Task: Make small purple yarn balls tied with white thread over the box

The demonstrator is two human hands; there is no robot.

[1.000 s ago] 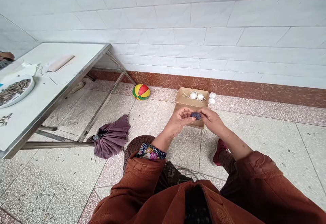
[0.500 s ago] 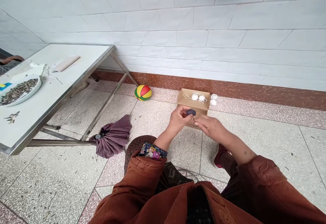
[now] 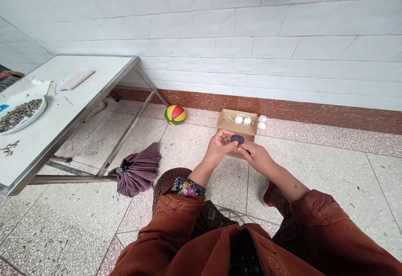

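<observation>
A small ball of dark blue-grey yarn (image 3: 238,138) is held between the fingers and thumb of my left hand (image 3: 220,146). Close against its right side is my right hand (image 3: 256,155), thumb and fingers pinched together by the ball's lower edge; whether they grip the ball or a strand of it is too small to tell. Below and behind both hands stands an open cardboard box (image 3: 222,122), partly covered by them. Inside it lie two white yarn balls (image 3: 243,119) with loose strands.
More white yarn balls (image 3: 261,122) sit on the floor right of the box. A colourful ball (image 3: 175,115) rests by the wall. A folded purple umbrella (image 3: 138,170) leans at the table (image 3: 103,68), which bears a plate (image 3: 37,114) of dried sunflower-like seeds or husks. Someone's arm shows far left.
My right hand has moved in to the left, closer against the dark yarn ball. The ball has turned slightly in my left hand. The view has shifted a little.
</observation>
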